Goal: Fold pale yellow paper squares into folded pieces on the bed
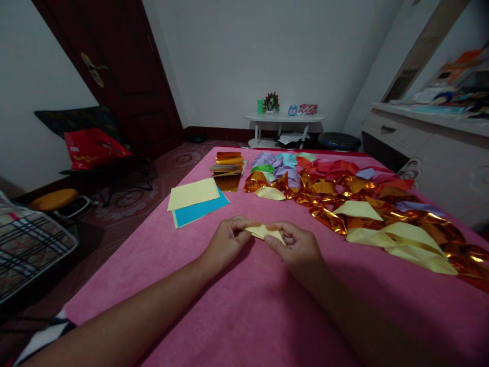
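Between my two hands is a small piece of folded yellow paper, held just over the pink cloth. My left hand pinches its left end between thumb and fingers. At the right end, my right hand grips it with the thumb on the near side. Beyond my left hand lie flat paper sheets, a yellow one on top of a blue one. Folded yellow paper pieces and shiny gold ones are spread out to the right of my hands.
A pink-covered table fills the foreground. Stacked gold and brown paper stands at its far left. Purple folded papers and red ones lie at the far side. Behind are a small white table and a chair with a red bag.
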Demonstrator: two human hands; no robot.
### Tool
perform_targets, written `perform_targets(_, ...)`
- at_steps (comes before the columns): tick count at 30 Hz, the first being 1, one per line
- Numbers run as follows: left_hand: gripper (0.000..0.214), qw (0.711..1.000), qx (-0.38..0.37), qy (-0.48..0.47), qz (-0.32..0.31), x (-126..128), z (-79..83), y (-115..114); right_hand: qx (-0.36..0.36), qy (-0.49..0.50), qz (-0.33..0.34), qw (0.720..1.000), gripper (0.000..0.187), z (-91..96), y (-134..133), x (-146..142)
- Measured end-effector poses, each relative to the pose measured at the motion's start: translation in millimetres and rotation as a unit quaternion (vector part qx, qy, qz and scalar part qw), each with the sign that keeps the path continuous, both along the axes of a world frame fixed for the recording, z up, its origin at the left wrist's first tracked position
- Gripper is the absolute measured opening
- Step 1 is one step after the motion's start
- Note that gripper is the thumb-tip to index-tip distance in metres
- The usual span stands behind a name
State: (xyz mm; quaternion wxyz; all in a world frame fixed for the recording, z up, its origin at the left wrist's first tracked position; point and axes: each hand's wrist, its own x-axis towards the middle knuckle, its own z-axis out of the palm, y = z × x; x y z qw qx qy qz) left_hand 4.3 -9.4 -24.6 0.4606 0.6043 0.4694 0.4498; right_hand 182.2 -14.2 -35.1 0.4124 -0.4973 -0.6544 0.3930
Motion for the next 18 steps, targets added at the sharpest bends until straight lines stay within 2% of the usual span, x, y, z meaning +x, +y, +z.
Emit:
perform_targets(6, 0.034, 0.995, 0.069, 0.073, 0.001, 3.1, -2.2, -4.7, 0.077, -0.099, 0.0, 0.992, 0.027, 3.2, -4.1, -2.9)
perform_targets(12, 0.029, 0.993, 0.062, 0.091, 0.043, 2.4, -2.9, -5.5, 0.143, -0.186, -0.004, 0.972, 0.026, 7.2, -5.2, -4.8)
perform_targets(14, 0.025, 0.994, 0.054, 0.088, 0.047, 2.1, -1.9, -5.6, 0.142, -0.196, 0.0, 0.97, 0.027, 8.0, -5.4, -4.9)
perform_targets(18, 0.021, 0.994, 0.052, 0.085, 0.037, 2.5, 0.8, -6.1, 0.089, -0.168, -0.002, 0.982, 0.021, 9.9, -4.0, -2.9)
